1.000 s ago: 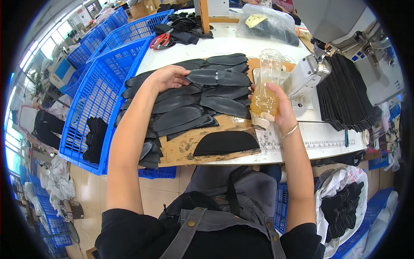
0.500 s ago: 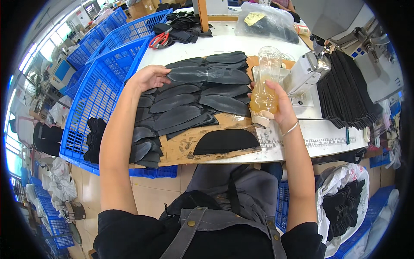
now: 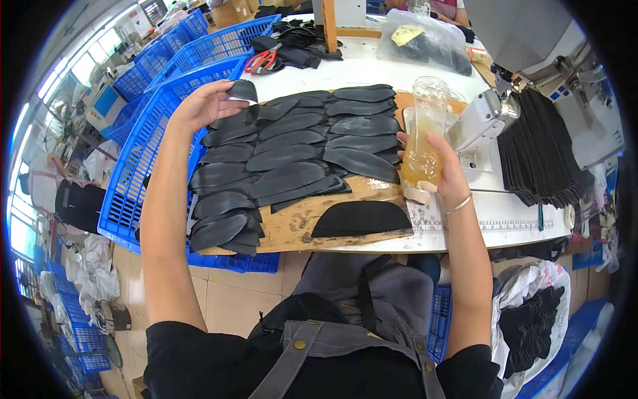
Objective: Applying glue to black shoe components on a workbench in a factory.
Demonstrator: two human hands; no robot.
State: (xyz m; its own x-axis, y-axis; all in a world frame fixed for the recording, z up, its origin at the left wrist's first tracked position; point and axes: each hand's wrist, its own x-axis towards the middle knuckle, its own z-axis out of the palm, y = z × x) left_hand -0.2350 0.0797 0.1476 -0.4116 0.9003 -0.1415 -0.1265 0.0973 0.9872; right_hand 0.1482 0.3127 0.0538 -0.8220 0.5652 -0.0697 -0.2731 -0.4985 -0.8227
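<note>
My left hand (image 3: 207, 106) pinches a dark oval pad (image 3: 243, 91) by its end, at the far left corner of the work board. Overlapping rows of similar black pads (image 3: 287, 158) cover most of the brown board (image 3: 292, 223). A larger half-moon black piece (image 3: 362, 219) lies flat near the board's front edge. In my right hand (image 3: 446, 165) is a clear plastic bottle (image 3: 423, 149) with yellowish liquid, its pale, crusted end (image 3: 417, 193) pointing down over the board's right side. My right fingers wrap around the bottle.
Blue crates (image 3: 143, 169) stand along the left of the white table (image 3: 359, 58). Red-handled cutters (image 3: 264, 60) lie at the back. A white machine (image 3: 480, 120) and stacked black strips (image 3: 541, 146) are on the right. A white sack (image 3: 531, 279) sits below, right. Another person (image 3: 452, 10) is behind.
My left hand has moved left and away from the pads' middle row, now holding a pad at the corner. The long pad it held across the rows lies down. The bottle stays in my right hand.
</note>
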